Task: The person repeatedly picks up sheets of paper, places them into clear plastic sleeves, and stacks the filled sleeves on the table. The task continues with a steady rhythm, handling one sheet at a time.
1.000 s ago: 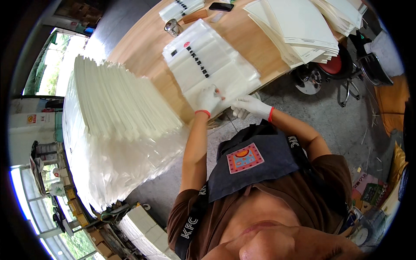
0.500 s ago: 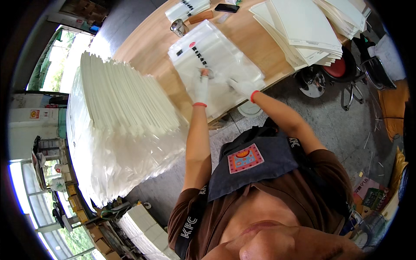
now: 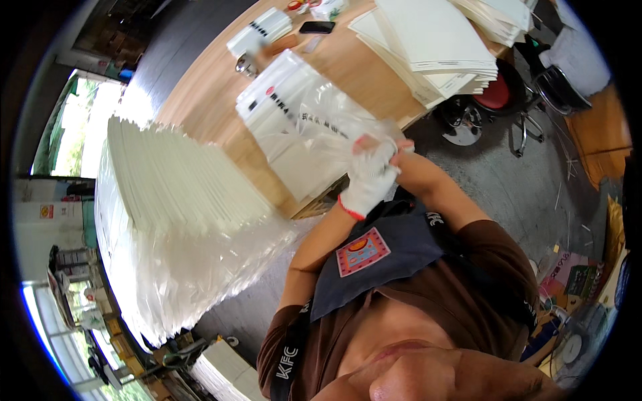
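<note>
**Clear bag lifted off the bench edge**

Wooden benchtop [image 3: 221,100] runs across the upper part of the head view, bending with the lens, with grey concrete floor [image 3: 508,180] below and to the right of it. On the left, a tall stack of white sheets [image 3: 180,180] fans out at bench height, and a heap of clear plastic [image 3: 180,281] spills down beneath it. Toward the far end of the bench lie a black phone [image 3: 317,27], a small pack of white packets [image 3: 259,30] and a small metal tool [image 3: 246,65]. At the upper right sit further piles of white sheets [image 3: 435,40], overhanging a red stool [image 3: 498,97] and a black chair [image 3: 558,83].

Near the bench's front edge, the person's two hands meet. The left hand [image 3: 368,180], in a white glove with a red cuff, is clenched on the near corner of a clear bag [image 3: 328,130] with dark print. The right hand [image 3: 401,148] is just behind it and mostly hidden; only pinkish fingertips show, touching the same corner, and whether they grip cannot be told. The bag is blurred, raised and crumpled, hanging over a flat pile of bags [image 3: 287,127] on the bench. Both forearms come up from the lower edge, above a dark apron [image 3: 381,254] with a coloured patch.
</note>
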The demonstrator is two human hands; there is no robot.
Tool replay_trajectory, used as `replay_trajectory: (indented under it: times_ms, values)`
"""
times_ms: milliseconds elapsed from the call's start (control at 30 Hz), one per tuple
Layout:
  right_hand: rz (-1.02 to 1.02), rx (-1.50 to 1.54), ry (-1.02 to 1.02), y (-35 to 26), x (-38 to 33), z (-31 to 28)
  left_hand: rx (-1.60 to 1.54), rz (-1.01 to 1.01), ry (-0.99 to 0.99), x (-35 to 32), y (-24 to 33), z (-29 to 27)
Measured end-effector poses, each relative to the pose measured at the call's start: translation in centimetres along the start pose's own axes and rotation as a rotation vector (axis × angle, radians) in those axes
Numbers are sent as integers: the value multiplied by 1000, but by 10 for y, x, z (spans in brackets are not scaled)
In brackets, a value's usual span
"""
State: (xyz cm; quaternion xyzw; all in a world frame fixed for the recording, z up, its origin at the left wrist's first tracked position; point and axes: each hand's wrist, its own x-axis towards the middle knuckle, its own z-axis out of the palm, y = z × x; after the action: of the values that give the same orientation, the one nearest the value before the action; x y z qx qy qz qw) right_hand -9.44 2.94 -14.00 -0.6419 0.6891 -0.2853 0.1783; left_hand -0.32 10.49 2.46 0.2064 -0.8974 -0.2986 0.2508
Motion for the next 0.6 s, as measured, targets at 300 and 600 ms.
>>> replay_trajectory:
  times_ms: [300, 600]
  values:
    - [-38, -300, 55, 12, -39, -190, -207, -351, 329, -16, -138, 18]
    - [-200, -889, 270, 113, -12, -254, -688, -338, 91, 62, -119, 40]
